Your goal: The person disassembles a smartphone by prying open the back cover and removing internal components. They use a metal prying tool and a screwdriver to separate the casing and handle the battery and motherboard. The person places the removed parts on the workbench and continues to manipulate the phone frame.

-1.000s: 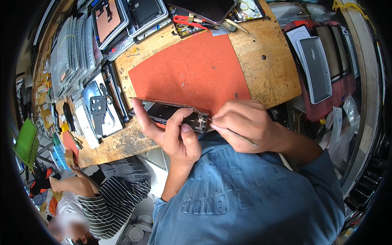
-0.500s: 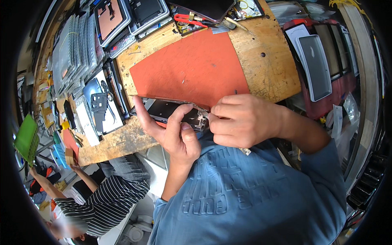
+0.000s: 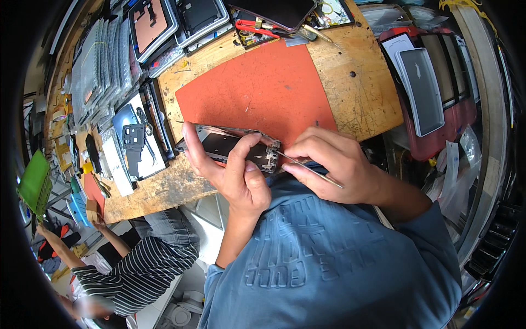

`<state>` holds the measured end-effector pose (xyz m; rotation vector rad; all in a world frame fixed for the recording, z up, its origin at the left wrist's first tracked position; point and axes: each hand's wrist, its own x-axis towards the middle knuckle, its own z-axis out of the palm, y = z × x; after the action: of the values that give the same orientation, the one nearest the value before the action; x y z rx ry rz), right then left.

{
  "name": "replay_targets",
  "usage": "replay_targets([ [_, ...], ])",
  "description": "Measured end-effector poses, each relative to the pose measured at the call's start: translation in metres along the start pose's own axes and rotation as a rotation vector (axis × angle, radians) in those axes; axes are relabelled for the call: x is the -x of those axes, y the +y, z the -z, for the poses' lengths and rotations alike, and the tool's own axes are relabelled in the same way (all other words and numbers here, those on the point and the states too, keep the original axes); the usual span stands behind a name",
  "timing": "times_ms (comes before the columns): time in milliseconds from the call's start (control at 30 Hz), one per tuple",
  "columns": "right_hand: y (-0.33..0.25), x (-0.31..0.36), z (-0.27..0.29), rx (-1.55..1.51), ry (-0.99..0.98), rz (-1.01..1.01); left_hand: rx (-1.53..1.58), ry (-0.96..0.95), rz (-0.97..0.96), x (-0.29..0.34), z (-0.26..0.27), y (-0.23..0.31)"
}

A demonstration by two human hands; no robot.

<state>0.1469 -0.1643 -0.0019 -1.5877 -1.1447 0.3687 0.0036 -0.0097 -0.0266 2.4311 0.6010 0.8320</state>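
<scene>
My left hand [image 3: 235, 178] is closed round an opened smartphone [image 3: 218, 144], holding it tilted at the near edge of the bench. The phone's black inside faces up, and small metallic parts [image 3: 270, 156] show at its right end. Between the thumb and fingers of my right hand [image 3: 337, 162] is a slim metal tool [image 3: 312, 171]. Its tip reaches the phone's right end; whether it is a pick or tweezers I cannot tell. Under and beyond the phone lies an orange mat [image 3: 257, 88].
A wooden bench [image 3: 361, 82] carries red-handled pliers [image 3: 255, 26], a dark screen [image 3: 279, 11] and open tablet shells [image 3: 150, 27] at the back. Bubble-wrap sleeves [image 3: 98, 68] stack at left. A red bin [image 3: 455, 109] stands right. Another person in stripes [image 3: 148, 268] works at lower left.
My right hand has turned and shifted slightly right, so the slim tool now shows along its length, slanting to the phone's end. My left hand keeps holding the phone.
</scene>
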Motion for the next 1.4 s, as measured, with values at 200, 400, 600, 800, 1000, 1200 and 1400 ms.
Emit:
replay_targets([
  [200,-0.006,0.003,0.016,0.003,-0.045,-0.035,-0.016,0.004,0.004,0.001,-0.001,0.0],
  [400,-0.007,0.005,0.026,-0.001,-0.017,0.025,-0.016,0.047,0.013,0.003,-0.007,-0.001],
  [600,-0.008,0.002,0.012,0.005,0.02,0.114,-0.008,0.104,0.009,0.006,-0.014,-0.005],
  [800,0.001,0.0,0.002,0.121,-0.036,0.159,-0.007,0.105,0.028,0.006,-0.015,-0.003],
  [1000,0.005,0.0,-0.001,0.116,-0.024,0.18,-0.019,0.107,0.028,0.009,-0.017,-0.003],
  [1200,0.008,-0.003,-0.003,0.079,-0.019,0.147,-0.038,0.114,0.007,0.009,-0.016,-0.004],
  [1400,0.007,-0.01,0.004,0.051,-0.134,0.114,-0.031,0.106,0.008,0.006,-0.016,-0.005],
])
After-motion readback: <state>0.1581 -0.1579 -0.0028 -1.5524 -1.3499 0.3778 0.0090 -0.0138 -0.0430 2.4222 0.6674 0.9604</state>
